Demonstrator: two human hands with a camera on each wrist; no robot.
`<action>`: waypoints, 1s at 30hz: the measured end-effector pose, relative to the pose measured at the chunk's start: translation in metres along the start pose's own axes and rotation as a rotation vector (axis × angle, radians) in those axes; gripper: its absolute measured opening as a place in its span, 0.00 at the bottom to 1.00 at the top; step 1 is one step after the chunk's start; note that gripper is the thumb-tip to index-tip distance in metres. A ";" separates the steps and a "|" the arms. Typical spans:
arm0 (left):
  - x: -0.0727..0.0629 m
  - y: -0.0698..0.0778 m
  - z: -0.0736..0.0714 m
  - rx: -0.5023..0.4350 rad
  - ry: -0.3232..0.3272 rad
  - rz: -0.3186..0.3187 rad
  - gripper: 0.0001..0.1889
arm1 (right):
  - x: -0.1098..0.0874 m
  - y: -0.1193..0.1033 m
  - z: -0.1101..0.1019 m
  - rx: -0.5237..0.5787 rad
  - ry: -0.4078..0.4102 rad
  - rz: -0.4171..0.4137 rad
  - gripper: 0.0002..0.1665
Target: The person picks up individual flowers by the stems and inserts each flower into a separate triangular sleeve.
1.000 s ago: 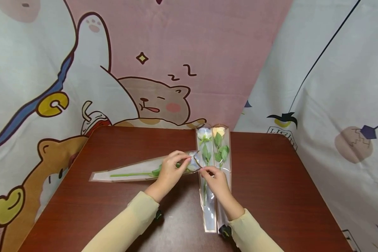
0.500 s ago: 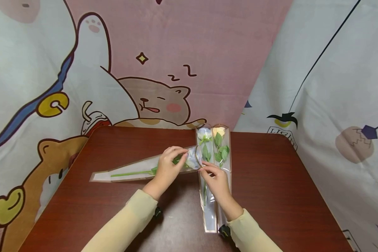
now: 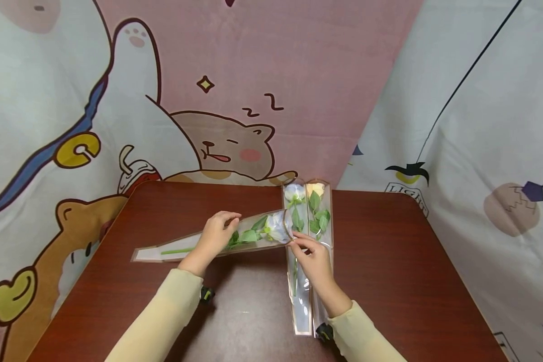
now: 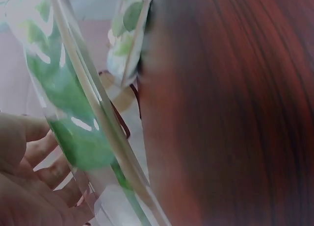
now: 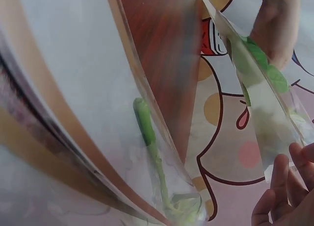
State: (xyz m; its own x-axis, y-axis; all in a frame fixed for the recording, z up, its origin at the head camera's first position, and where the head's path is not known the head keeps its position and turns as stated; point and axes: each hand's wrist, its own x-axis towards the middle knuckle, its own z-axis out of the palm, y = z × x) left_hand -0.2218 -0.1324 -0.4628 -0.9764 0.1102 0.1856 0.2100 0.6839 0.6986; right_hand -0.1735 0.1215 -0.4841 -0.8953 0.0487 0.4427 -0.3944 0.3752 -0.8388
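A wrapped pale blue flower (image 3: 277, 227) lies crosswise in a clear sleeve (image 3: 149, 254) with a brown border, its green stem toward the left. With thumb and fingertips my right hand (image 3: 314, 259) pinches the sleeve's end by the bloom. My left hand (image 3: 212, 239) is over the sleeve's middle, by the leaves (image 3: 253, 234), its fingers loosely bent and apart from the thumb. In the left wrist view, the left hand's fingers (image 4: 46, 169) show beside and partly behind the clear film; whether they touch it is unclear. The right wrist view shows the sleeve (image 5: 267, 118) raised and tilted.
Two more sleeved flowers, one pale blue (image 3: 294, 193) and one cream (image 3: 315, 190), lie side by side lengthwise, partly under the crosswise one. The brown table (image 3: 389, 261) has a cartoon-printed cloth (image 3: 317, 90) behind it.
My left hand has come off the bloom end and moved left along the sleeve, uncovering the flower and leaves. The right hand stays nearly in place, still pinching the sleeve's end.
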 end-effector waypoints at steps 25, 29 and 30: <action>0.002 0.020 0.014 -0.418 0.317 0.094 0.07 | 0.028 -0.016 0.000 0.209 -0.118 0.186 0.15; 0.000 0.039 0.019 -0.499 0.386 0.154 0.07 | 0.040 -0.014 0.005 0.058 -0.220 0.139 0.11; -0.002 0.045 0.018 -0.516 0.395 0.167 0.07 | 0.042 -0.016 0.006 0.026 -0.238 0.124 0.10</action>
State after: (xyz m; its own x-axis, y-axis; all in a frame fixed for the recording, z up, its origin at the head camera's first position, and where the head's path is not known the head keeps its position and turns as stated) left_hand -0.2114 -0.0888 -0.4440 -0.8580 -0.1545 0.4899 0.4493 0.2368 0.8614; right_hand -0.2062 0.1126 -0.4542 -0.9594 -0.1270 0.2520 -0.2812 0.3563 -0.8911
